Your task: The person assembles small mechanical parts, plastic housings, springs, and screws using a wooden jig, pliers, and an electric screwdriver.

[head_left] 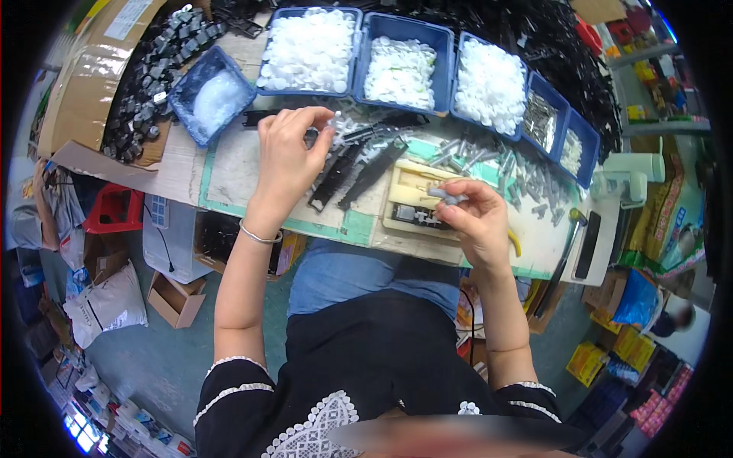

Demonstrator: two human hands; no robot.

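Pinching one small whitish piece (336, 120) at two o'clock of our left hand (293, 150), we have six blue bins (405, 27) at twelve; our right hand (481, 219) grips one grey piece (440, 194) at its ten o'clock, one end hidden.

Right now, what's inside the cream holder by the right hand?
Black part with silver bits, near half of the cream holder. The right hand and grey piece cover part of its right side; can't see there.

smooth plstc pc (438, 193), glossy plstc bin (443, 65), matt cardbd box (80, 91), shiny metal bangle (263, 240)
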